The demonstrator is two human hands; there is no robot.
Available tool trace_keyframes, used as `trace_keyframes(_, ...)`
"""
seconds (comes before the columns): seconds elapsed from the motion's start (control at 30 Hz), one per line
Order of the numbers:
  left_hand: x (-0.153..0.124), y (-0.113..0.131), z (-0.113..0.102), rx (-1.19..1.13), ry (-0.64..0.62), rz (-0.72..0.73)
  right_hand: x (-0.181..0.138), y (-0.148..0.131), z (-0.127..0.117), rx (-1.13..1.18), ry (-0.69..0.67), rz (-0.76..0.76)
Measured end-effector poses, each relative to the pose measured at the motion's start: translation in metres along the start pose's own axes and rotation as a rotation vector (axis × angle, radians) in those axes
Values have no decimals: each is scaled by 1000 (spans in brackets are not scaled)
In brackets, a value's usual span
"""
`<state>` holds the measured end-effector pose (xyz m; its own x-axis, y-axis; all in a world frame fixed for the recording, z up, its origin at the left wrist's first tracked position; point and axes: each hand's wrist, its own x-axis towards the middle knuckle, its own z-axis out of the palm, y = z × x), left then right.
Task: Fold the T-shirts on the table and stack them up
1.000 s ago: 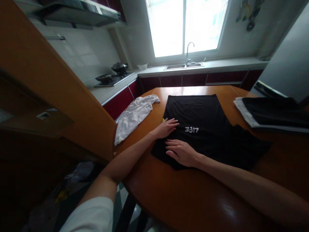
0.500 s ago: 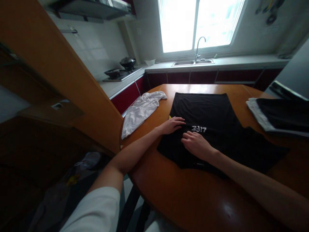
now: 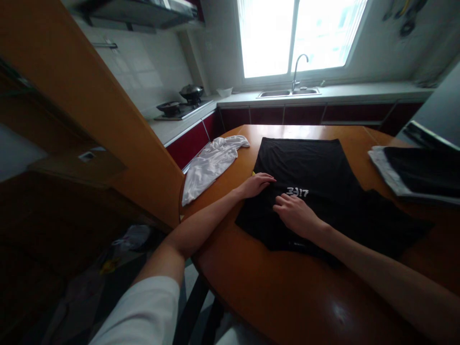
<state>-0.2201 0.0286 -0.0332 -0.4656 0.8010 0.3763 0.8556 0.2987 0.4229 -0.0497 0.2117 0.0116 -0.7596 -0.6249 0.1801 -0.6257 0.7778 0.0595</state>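
A black T-shirt (image 3: 309, 163) with white lettering lies spread on the wooden table, its hem toward the window. My left hand (image 3: 257, 184) rests on its left edge, fingers stretched out over the cloth. A small yellow bit (image 3: 254, 173) shows at that edge, just beyond the hand. My right hand (image 3: 295, 214) is closer to me, beside the lettering, with bent fingers closed on the shirt's cloth. How much fabric is between those fingertips is hidden.
A crumpled white satiny garment (image 3: 212, 167) lies at the table's left edge. Folded black and white clothes (image 3: 424, 172) are stacked at the right. The wooden table (image 3: 244, 273) has a curved near edge. Beyond are a sink (image 3: 276, 94) and a stove with pans (image 3: 179, 111).
My right hand has shifted very slightly to the right on the cloth. The fingers of my left hand lie a little closer together. The shirt keeps its place.
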Motion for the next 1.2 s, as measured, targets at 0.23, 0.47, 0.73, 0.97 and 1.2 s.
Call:
trace_keyframes(0.23, 10, -6, 1, -4, 129, -46, 1, -6, -1, -8, -55, 6)
trace_keyframes(0.47, 9, 0, 1, 91, 200, -85, 1, -10, -4, -22, -55, 49)
trace_keyframes(0.73, 0, 17, 1, 129, 82, -29, 1, -14, 1, 21, 46, 146)
trace_keyframes(0.97, -4, 22, 3, 145, -84, -19, 1, -21, 11, 70, 92, 181)
trace_keyframes(1.2, -6, 30, 2, 263, -309, -124, 3, -25, 16, 58, 51, 173)
